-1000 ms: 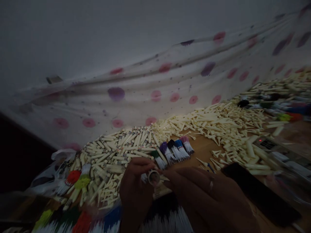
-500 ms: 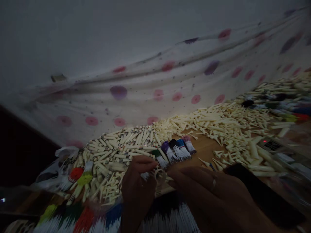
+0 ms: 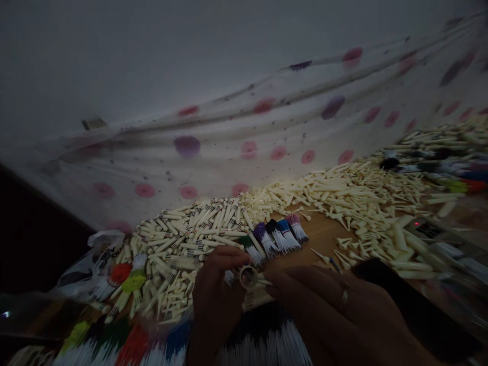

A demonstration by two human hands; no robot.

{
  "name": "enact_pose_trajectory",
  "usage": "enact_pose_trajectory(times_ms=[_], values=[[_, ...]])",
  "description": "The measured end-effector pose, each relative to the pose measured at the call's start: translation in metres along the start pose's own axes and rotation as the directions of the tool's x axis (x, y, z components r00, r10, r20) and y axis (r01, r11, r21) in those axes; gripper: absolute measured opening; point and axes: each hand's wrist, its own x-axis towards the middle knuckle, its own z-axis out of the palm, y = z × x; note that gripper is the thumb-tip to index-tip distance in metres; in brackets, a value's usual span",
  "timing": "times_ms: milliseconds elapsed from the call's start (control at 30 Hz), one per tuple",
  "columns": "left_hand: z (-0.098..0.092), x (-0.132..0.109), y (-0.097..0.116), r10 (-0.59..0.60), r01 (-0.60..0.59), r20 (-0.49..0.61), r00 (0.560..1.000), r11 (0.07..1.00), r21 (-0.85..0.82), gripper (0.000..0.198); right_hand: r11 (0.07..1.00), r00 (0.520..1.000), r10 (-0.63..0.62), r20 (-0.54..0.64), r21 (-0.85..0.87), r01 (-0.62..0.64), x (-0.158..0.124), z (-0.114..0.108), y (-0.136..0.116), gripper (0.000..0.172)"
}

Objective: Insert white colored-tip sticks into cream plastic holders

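From here I see the left hand (image 3: 217, 300) pinched shut on a cream tube (image 3: 248, 277), held low over the table (image 3: 320, 236). The right hand (image 3: 335, 310) reaches its fingertips to the tube; I cannot tell whether it grips. Cream pegs (image 3: 179, 244) lie heaped just behind.

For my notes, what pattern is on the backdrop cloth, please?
Cloth: pink, purple spots; head view.
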Motion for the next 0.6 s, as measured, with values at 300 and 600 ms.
enact_pose_trajectory(times_ms=[300, 600], values=[[0.0029, -0.0023, 0.0041, 0.006, -0.006, 0.005, 1.000, 1.000, 0.010, 0.008, 0.999, 0.999, 0.041, -0.034, 0.025, -0.040, 0.0001, 0.0026, -0.0028, 0.025], [0.0024, 0.0016, 0.0062, -0.012, 0.013, -0.027, 1.000, 0.999, 0.043, 0.008, 0.997, 0.998, 0.069, 0.006, 0.021, -0.069, -0.0044, 0.0034, -0.0007, 0.028]])
